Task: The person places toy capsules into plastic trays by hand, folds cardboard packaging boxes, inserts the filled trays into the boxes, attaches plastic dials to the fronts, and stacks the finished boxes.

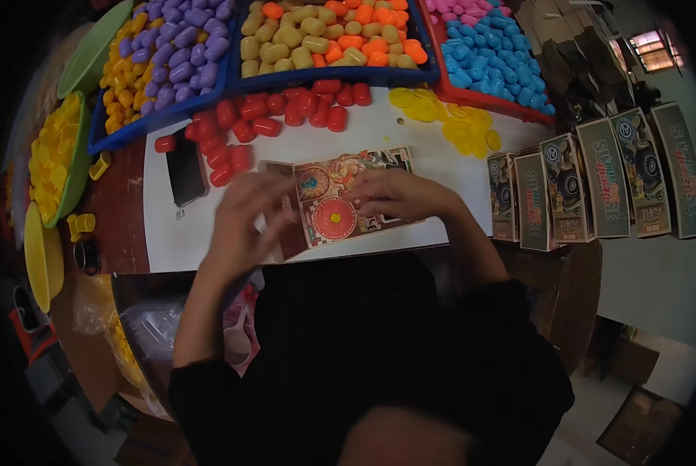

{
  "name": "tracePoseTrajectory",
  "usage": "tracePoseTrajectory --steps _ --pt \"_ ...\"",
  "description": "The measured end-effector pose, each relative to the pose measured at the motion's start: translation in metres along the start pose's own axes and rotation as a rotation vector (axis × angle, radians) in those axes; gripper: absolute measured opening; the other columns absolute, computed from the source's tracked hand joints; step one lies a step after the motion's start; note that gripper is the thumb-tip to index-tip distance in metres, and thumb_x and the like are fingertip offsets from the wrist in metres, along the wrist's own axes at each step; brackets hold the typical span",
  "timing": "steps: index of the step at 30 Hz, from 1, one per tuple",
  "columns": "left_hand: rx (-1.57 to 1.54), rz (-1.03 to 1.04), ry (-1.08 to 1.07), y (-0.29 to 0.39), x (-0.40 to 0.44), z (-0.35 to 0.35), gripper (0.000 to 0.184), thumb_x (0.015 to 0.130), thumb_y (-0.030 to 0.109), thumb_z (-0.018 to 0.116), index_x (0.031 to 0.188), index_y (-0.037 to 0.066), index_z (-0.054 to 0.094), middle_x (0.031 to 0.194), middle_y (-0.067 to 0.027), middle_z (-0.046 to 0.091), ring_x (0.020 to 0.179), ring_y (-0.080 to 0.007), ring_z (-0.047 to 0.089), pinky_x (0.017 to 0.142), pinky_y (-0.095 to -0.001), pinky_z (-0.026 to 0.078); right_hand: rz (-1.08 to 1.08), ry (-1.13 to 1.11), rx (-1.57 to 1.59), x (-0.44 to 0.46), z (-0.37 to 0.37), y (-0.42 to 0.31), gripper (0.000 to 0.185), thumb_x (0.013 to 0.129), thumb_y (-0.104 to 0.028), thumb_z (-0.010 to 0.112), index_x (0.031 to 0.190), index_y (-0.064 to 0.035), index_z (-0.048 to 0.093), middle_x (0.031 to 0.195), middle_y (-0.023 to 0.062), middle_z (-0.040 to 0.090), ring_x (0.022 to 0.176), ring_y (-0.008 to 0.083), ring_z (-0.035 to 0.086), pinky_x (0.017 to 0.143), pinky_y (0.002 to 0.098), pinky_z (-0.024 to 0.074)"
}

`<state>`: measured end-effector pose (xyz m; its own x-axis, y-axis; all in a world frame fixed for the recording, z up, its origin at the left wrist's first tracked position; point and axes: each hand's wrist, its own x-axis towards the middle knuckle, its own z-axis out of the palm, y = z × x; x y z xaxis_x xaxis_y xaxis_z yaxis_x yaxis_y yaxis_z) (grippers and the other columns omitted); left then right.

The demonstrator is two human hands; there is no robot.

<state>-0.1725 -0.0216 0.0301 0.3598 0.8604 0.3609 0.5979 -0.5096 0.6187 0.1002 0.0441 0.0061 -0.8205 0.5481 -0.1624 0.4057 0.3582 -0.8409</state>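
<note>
A printed cardboard box [375,219] lies on the white table top in front of me, with a red disc picture and colourful artwork on its face. My left hand [248,216] is at the box's left end, by a brown flap, its fingers apart and slightly blurred. Over the upper right part of the box is my right hand [394,193], fingers spread and bent above the print. Nothing shows in either hand. Red capsules [266,126] lie loose beyond the box, and a dark phone [186,171] rests to its left.
Blue trays [332,80] of capsules line the back, beside a red tray [495,103] of blue and pink ones. Yellow discs [468,128] lie back right. Several upright boxes [569,186] stand right. A green bowl [80,159] and a yellow bowl [43,260] are left.
</note>
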Motion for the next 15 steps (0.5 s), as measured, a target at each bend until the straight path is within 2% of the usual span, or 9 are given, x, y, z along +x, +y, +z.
tracePoseTrajectory --steps 1,3,5,6,8,11,13,14,15 --pt "0.058 -0.01 -0.175 0.018 -0.005 0.006 0.032 0.071 0.015 0.068 0.103 0.007 0.064 0.107 -0.0082 0.058 0.093 -0.0264 0.053 0.084 -0.0355 0.041 -0.026 -0.123 -0.037 0.005 -0.014 0.003 0.031 0.083 -0.014 0.063 0.113 -0.0041 0.059 0.095 0.0109 0.059 0.087 0.0212 0.059 0.074 0.0315 0.0475" --pt "0.217 -0.055 -0.198 0.022 -0.014 0.006 0.036 0.07 0.018 0.07 0.104 0.01 0.064 0.107 -0.0052 0.058 0.093 -0.0255 0.052 0.085 -0.0398 0.039 0.078 0.296 -0.089 0.007 -0.039 0.027 0.027 0.081 -0.012 0.063 0.106 -0.0024 0.061 0.089 0.012 0.061 0.084 0.0244 0.059 0.075 0.0333 0.0475" --pt "0.374 -0.11 -0.227 0.022 -0.026 0.011 0.039 0.068 0.021 0.072 0.105 0.012 0.064 0.107 -0.0021 0.058 0.092 -0.0246 0.051 0.086 -0.0441 0.037 0.1 0.781 -0.666 0.004 -0.066 0.08 0.025 0.077 -0.008 0.064 0.1 -0.0009 0.061 0.093 0.0146 0.061 0.083 0.029 0.059 0.075 0.0361 0.0479" --pt "0.414 -0.166 -0.24 0.019 -0.035 0.015 0.039 0.068 0.022 0.072 0.104 0.013 0.064 0.108 -0.0014 0.057 0.095 -0.0241 0.049 0.089 -0.0473 0.034 0.099 0.782 -0.67 -0.004 -0.067 0.087 0.025 0.077 -0.008 0.064 0.1 -0.0009 0.061 0.093 0.0146 0.061 0.083 0.029 0.059 0.075 0.0361 0.0479" --pt "0.457 -0.232 -0.245 0.019 -0.036 0.017 0.038 0.068 0.023 0.072 0.104 0.013 0.065 0.11 -0.0007 0.057 0.098 -0.0236 0.047 0.092 -0.0505 0.031 0.29 0.729 -0.954 -0.013 -0.07 0.094 0.022 0.075 -0.008 0.064 0.096 -0.0009 0.062 0.09 0.0164 0.062 0.083 0.0316 0.06 0.075 0.0389 0.0479" --pt "0.585 -0.162 -0.22 0.035 -0.04 0.026 0.046 0.067 0.024 0.072 0.11 0.013 0.061 0.113 -0.0004 0.055 0.1 -0.0238 0.046 0.094 -0.053 0.029 0.251 0.72 -1.023 -0.008 -0.063 0.112 0.022 0.073 -0.008 0.064 0.095 -0.0026 0.063 0.09 0.0169 0.062 0.08 0.0325 0.06 0.073 0.0402 0.0484" --pt "0.339 -0.059 -0.316 0.042 -0.039 0.039 0.058 0.067 0.026 0.073 0.12 0.011 0.054 0.113 -0.0011 0.052 0.099 -0.0241 0.046 0.097 -0.0516 0.028 0.294 0.743 -0.962 -0.013 -0.066 0.123 0.025 0.073 -0.008 0.065 0.098 -0.0032 0.062 0.091 0.0168 0.061 0.079 0.0338 0.06 0.072 0.0395 0.0488" --pt "0.356 -0.03 -0.289 0.039 -0.042 0.05 0.062 0.072 0.023 0.067 0.128 0.008 0.047 0.111 -0.0024 0.049 0.097 -0.0229 0.046 0.096 -0.0516 0.03 0.344 0.783 -0.919 -0.012 -0.066 0.115 0.029 0.072 -0.008 0.066 0.1 -0.0038 0.061 0.093 0.0167 0.061 0.077 0.0351 0.06 0.071 0.0388 0.0492" --pt "0.356 -0.048 -0.297 0.033 -0.044 0.06 0.062 0.072 0.023 0.067 0.128 0.008 0.047 0.111 -0.0024 0.049 0.097 -0.0229 0.046 0.096 -0.0516 0.03 0.274 0.855 -0.864 -0.017 -0.065 0.103 0.029 0.075 -0.005 0.067 0.102 -0.0018 0.06 0.093 0.0134 0.06 0.071 0.0292 0.062 0.064 0.0327 0.0509"
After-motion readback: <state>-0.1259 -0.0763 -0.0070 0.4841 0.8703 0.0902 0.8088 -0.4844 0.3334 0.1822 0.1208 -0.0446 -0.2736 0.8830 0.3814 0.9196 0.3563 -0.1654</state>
